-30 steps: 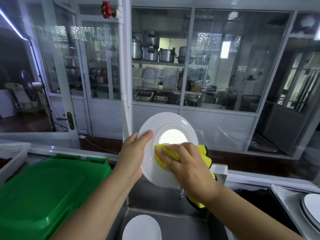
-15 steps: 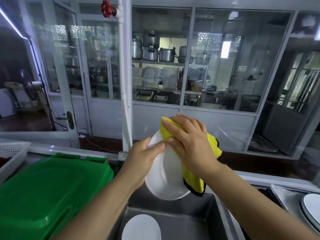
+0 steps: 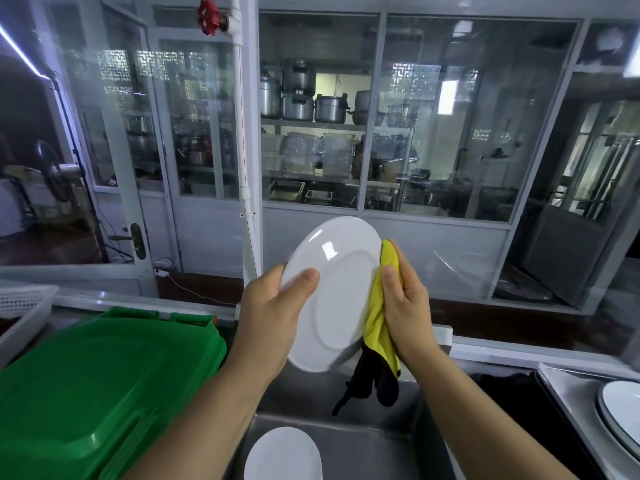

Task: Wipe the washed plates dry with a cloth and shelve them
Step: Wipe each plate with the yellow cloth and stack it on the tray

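**Plate held up over the sink, cloth at its right edge**

Far left: white perforated basket (image 3: 24,303) at the edge of view. Next to it, a green plastic lid (image 3: 104,386) covering the near-left area.

Centre-left: left hand (image 3: 270,317) grips the white plate (image 3: 332,292) by its left rim, thumb across the face turned toward the person, fingers behind. Plate tilted, held in the air above the steel sink (image 3: 374,441), underside ring visible.

Centre-right: right hand (image 3: 405,303) pinches a yellow cloth (image 3: 377,323) against the plate's right rim, thumb in front; the cloth's dark side hangs down below the plate.

Below: another white plate (image 3: 284,455) lies in the sink basin.

Far right: a stack of dark-rimmed plates (image 3: 620,417) sits on the steel desk (image 3: 561,379), partly cut off by the frame.

Background: glass partition, metal pots (image 3: 304,98) on shelves behind.
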